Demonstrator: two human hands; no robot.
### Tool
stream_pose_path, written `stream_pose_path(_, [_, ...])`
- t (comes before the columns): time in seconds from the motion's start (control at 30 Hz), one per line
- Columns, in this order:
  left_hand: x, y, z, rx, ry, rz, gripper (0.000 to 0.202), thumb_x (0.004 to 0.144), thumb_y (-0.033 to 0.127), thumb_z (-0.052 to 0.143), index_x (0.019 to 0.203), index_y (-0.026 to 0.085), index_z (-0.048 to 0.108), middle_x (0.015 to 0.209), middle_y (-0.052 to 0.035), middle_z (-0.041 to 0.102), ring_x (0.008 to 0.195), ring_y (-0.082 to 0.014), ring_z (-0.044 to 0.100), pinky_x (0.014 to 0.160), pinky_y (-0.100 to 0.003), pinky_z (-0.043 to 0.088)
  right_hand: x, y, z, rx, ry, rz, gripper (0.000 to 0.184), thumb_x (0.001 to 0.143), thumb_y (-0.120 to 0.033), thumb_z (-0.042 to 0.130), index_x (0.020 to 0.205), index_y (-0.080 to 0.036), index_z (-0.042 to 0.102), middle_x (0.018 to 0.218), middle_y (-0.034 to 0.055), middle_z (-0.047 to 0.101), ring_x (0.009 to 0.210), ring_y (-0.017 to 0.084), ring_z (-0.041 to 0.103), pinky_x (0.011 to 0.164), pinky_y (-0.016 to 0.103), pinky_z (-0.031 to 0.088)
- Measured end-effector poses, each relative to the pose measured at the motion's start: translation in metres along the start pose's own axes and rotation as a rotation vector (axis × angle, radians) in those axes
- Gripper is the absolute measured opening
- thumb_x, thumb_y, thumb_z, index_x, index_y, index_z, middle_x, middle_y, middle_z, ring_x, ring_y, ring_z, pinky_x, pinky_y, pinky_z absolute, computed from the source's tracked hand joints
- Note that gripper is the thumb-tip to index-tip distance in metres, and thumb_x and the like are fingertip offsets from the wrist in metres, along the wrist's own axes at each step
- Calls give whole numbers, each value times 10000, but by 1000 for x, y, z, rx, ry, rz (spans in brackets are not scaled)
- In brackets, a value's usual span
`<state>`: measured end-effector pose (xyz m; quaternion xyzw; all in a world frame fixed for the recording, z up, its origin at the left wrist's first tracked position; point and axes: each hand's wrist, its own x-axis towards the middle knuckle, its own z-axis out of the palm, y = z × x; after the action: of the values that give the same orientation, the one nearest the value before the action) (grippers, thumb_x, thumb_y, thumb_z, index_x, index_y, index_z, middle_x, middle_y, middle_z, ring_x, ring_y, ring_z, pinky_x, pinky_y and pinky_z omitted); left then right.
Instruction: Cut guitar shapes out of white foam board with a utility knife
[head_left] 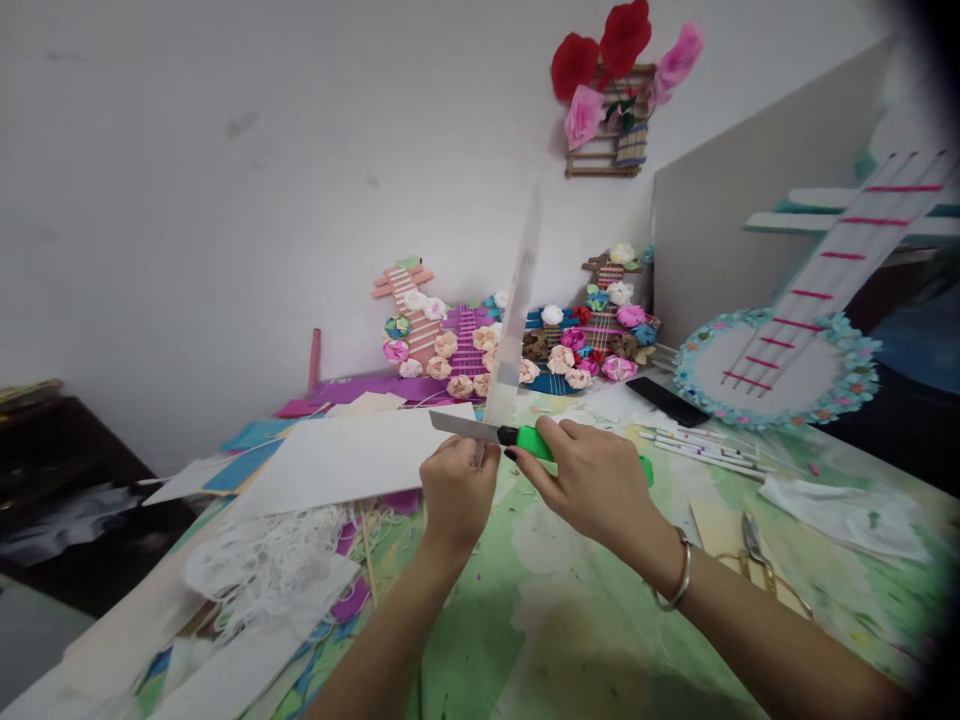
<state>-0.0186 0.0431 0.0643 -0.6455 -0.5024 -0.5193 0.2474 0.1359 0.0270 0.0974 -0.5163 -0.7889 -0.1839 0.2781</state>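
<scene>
Left hand (456, 490) closed in a fist around the foot of a tall white strip (516, 310), held upright with a slight lean to the right, above the green-patterned table cover (487, 640). To that hand's left, a white sheet (337, 462) lying flat, with a tangle of white thread (274, 560) in front of it and a thin wooden stick (367, 560) beside.

Across the strip's base, the steel blade (461, 426) of a green utility knife (534, 441), pointing left, touching or just beside the strip; cannot tell which. Right hand (592, 478) wrapped around the knife's handle, forefinger stretched along the top, silver bangle (677, 578) on the wrist.

Behind the hands, against the wall, a row of guitar-shaped crafts (465, 345) dressed in paper flowers. Further right, a black phone (666, 400) flat on the table, then pens (701, 452), then a round banjo-shaped craft (772, 370) with a flowered rim, propped up. Near the right forearm, scissors (757, 555) on tan card.
</scene>
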Motion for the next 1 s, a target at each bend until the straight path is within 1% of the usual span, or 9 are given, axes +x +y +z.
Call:
stream_pose_path(0.1, [-1,1,0,-28,-3,-12,278,735,136,553,488,168,430,426,56,400,399,-71,331,449,-229,233,1,0,0,-19,11,-2,469,883,-581,269,786,-193,514,617,18,544,563,139,468,525,265,98])
stream_pose_path(0.4, [-1,2,0,-41,-16,-11,268,736,126,561,502,164,438,425,73,345,395,-65,266,443,-232,210,2,3,3,-117,99,-46,471,868,-599,317,783,-190,534,598,13,537,543,132,442,539,275,100])
stream_pose_path(0.57, [-1,2,1,-31,2,7,275,727,112,568,496,163,428,428,73,330,398,-63,279,449,-235,213,4,3,4,-121,130,-58,468,876,-582,311,763,-188,538,592,12,536,545,130,439,542,277,103])
stream_pose_path(0.77, [0,2,0,-21,-9,-17,268,720,119,576,498,162,431,425,78,315,396,-59,282,452,-227,217,3,3,2,-107,128,-42,473,872,-582,315,727,-188,533,572,10,522,532,129,441,535,282,99])
stream_pose_path(1.0, [0,1,1,-31,-13,-36,278,735,147,573,494,161,435,428,75,335,405,-56,324,462,-217,234,-2,9,3,-123,199,-40,459,864,-577,346,682,-184,500,560,1,501,538,122,423,540,280,121])
